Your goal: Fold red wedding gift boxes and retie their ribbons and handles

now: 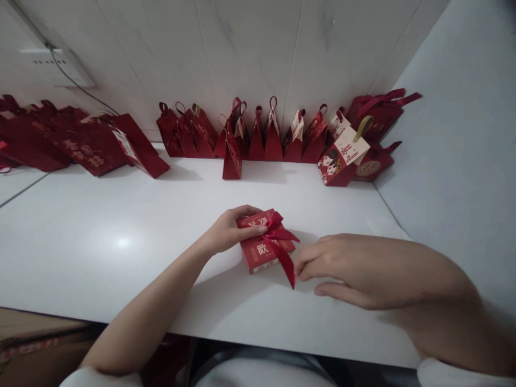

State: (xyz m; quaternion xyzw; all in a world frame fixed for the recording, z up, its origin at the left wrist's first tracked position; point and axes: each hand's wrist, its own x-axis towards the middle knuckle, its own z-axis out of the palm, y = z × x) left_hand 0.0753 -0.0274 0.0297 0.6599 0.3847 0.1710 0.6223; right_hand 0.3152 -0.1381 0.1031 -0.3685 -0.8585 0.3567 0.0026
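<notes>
A flat red gift box (260, 251) with pale Chinese characters lies on the white table, tied with a dark red ribbon bow (278, 234). My left hand (231, 228) grips the box at its far left, thumb on top by the bow's knot and fingers around the back edge. One ribbon tail hangs over the box's right front side. Just right of that tail is my right hand (334, 269), thumb apart from its bent fingers, with nothing visible in it. Its fingertips are close to the tail; whether they touch it I cannot tell.
Several red triangular gift boxes (272, 141) with ribbon loops stand along the tiled wall. More red boxes (92, 145) are grouped at the left, others (346, 153) stacked at the right corner. A power strip (60, 67) with a cable is at upper left. Cardboard (40, 338) shows below the table's front edge.
</notes>
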